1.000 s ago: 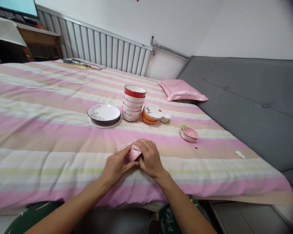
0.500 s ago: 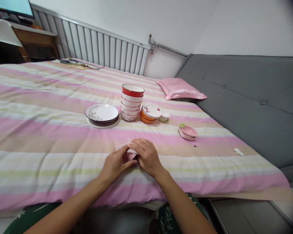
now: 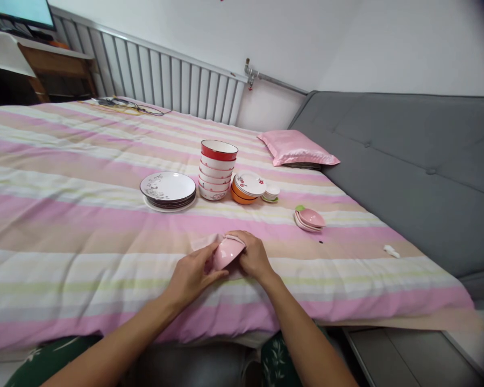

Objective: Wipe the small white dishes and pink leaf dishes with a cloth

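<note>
Between my hands, low over the near edge of the bed, a small glossy pink bowl (image 3: 227,255) is tilted on its side. My left hand (image 3: 191,274) grips its left side with thumb and fingers. My right hand (image 3: 253,257) is closed around its right edge, its fingertips partly hidden behind the bowl. A thin pale cloth or tissue (image 3: 204,242) shows behind the bowl by my left fingers; which hand bears it I cannot tell. Farther right lies a small stack of pink dishes (image 3: 311,217) with a green leaf-shaped tip.
Beyond my hands stand dark-rimmed plates (image 3: 168,187), a tall stack of red and white bowls (image 3: 218,169), orange bowls (image 3: 244,198) with flowered dishes, and small white dishes (image 3: 271,192). A crumpled white scrap (image 3: 391,251) lies right. A pink pillow (image 3: 298,148) rests near the grey headboard (image 3: 407,140).
The pink bowl has turned so more of its outer side shows. My right hand has shifted slightly right, uncovering it, while my left hand stays nearly in place.
</note>
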